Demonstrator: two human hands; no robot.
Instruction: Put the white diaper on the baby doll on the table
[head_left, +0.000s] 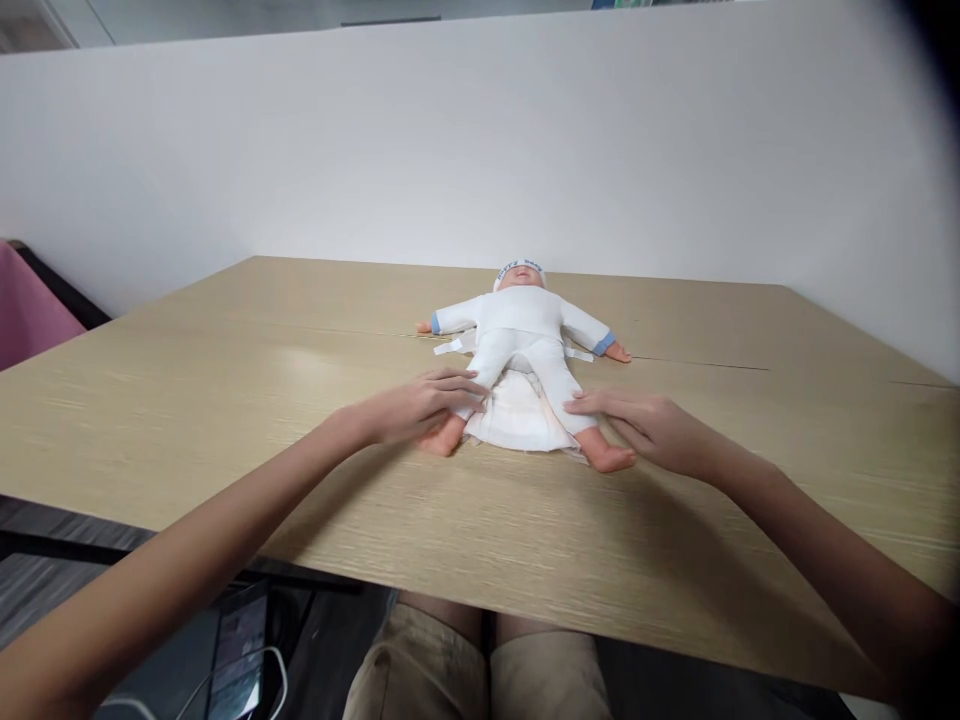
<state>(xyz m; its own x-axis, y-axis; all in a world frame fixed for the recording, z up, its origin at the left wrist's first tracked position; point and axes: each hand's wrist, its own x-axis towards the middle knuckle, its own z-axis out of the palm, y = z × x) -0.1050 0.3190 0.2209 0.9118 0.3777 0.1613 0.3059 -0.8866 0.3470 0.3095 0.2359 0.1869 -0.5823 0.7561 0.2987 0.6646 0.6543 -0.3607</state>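
A baby doll (519, 312) in a white suit with blue cuffs and a printed headband lies on its back, its feet toward me. Under its hips and between its spread legs is an unfolded white diaper (517, 415), with fastening tabs sticking out on both sides of the waist. My left hand (427, 405) rests against the doll's leg on the left, fingers stretched out over the lower leg. On the other side, my right hand (645, 425) touches the lower leg with its extended fingertips. Neither hand is wrapped around anything.
The wooden table (360, 520) has a seam running across it behind the doll. A white partition (450, 150) stands along its far side. Below the front edge, at left, are a phone-like screen (238, 650) and a white cable (281, 665). A pink chair back (34, 310) stands far left.
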